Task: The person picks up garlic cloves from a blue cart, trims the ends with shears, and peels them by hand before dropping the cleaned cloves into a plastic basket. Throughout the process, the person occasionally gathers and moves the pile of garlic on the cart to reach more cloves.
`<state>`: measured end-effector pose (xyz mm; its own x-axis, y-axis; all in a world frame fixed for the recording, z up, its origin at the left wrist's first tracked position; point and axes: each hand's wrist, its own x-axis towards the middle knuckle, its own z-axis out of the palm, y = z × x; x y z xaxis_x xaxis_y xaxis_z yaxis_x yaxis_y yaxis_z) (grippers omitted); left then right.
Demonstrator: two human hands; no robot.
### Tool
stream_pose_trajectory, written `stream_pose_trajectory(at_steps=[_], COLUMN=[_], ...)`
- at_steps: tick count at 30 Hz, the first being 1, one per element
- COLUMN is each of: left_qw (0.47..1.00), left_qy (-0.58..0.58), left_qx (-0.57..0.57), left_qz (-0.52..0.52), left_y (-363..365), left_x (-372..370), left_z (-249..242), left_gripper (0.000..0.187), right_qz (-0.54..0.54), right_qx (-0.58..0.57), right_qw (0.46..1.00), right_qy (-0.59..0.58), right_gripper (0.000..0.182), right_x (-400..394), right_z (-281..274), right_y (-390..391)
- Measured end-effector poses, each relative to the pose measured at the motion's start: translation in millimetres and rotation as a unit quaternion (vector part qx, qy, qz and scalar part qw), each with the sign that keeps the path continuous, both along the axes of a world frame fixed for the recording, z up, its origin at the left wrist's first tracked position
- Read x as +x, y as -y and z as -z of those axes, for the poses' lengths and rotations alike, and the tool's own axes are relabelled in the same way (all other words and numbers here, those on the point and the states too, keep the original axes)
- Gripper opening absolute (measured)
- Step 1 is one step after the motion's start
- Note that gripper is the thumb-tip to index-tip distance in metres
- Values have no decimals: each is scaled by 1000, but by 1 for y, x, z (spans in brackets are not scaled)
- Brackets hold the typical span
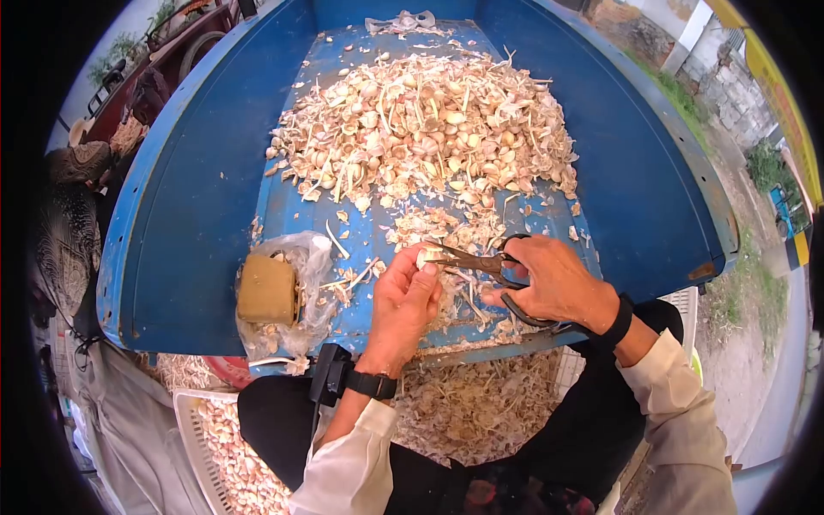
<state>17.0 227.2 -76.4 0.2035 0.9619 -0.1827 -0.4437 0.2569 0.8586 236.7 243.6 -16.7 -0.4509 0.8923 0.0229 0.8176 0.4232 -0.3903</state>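
My left hand (403,296) pinches a garlic clove (427,257) between thumb and fingers, over the front of the blue truck bed. Dark-handled scissors (481,263) are gripped in my right hand (554,279), their blades reaching left to the clove. The blades are slightly apart at the clove's side. Behind both hands lies a large heap of garlic cloves (429,129) mixed with dry skins and stalks. Loose skins (446,227) are scattered just beyond my fingers.
To the left, a tan block (266,290) sits on a clear plastic bag (313,257). Blue side walls (193,189) enclose the bed. Below left stands a white crate (190,421) of garlic cloves; skins (476,399) cover the ground between my legs.
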Motion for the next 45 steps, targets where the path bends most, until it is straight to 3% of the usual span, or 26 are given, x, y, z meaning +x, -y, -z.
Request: stream_pose_trajectory(at_steps=[2, 5, 8, 10, 11, 12, 14, 16, 18, 20, 22, 25, 28, 32, 33, 34, 36, 39, 40, 43, 45], left_qw=[997, 997, 998, 997, 997, 997, 999, 996, 989, 986, 964, 951, 938, 961, 974, 984, 985, 993, 994, 990, 989], left_qy=[-60, -60, -37, -35, -31, -30, 54, 84, 148, 167, 256, 293, 316, 219, 158, 97, 64, 4, 3, -43, -19], left_qx=[26, 41, 37, 39, 45, 45, -3, -16, -14, -25, -71, -101, -136, -151, -130, -108, -110, -63, -62, -21, -34], left_qz=[28, 31, 42, 52, 60, 58, 7, -9, 3, -18, 24, -1, -38, -81, -94, -105, -115, -97, -95, -131, -145], left_y=[3, 5, 6, 8, 9, 10, 11, 14, 17, 17, 16, 16, 16, 13, 12, 10, 6, 3, 4, 6, 4], left_x=[-2, -5, -7, -5, -4, -3, 0, -2, -2, -4, -11, -12, -12, -15, -15, -14, -9, -5, -3, -4, -10], left_z=[-3, -1, -4, -3, -3, -4, -7, -6, -8, -6, -5, -15, -7, 2, 5, 6, 0, -5, -2, 9, 14], left_gripper=[26, 28, 27, 26, 24, 24, 24, 23, 18, 11, 11, 11, 26, 34, 30, 28, 33, 40, 40, 32, 28], right_qz=[-4, 2, -40, 5, -5, -7, 74, 67, 78, 37, 15, 37, 17, -16, 17, 62, 66, 30, 32, 61, 64], right_qx=[18, -35, -83, -342, -372, -372, -314, -218, -141, -6, 145, 95, 30, 11, -96, -236, -292, -315, -314, -164, -141], right_qw=[1000, 999, 996, 925, 908, 909, 900, 931, 965, 987, 979, 992, 997, 994, 976, 912, 846, 828, 828, 933, 952], right_qy=[-3, 40, -19, -167, -191, -189, -293, -285, -208, -156, -143, -70, -72, -110, -195, -329, -442, -463, -464, -315, -265], right_gripper=[58, 59, 59, 54, 49, 49, 42, 29, 17, 21, 22, 20, 19, 18, 17, 16, 19, 23, 23, 34, 44], right_x=[-1, -3, 0, -1, -6, -12, -23, -26, -44, -66, -96, -115, -109, -78, -69, -67, -69, -75, -76, -75, -67], right_z=[0, -2, 2, 5, 2, 3, 3, 5, 9, 39, 60, 74, 66, 67, 69, 52, 39, 30, 32, 37, 25], right_y=[0, 0, 0, -1, 2, -2, -16, -55, -95, -140, -166, -177, -169, -138, -130, -111, -84, -57, -53, -48, -45])
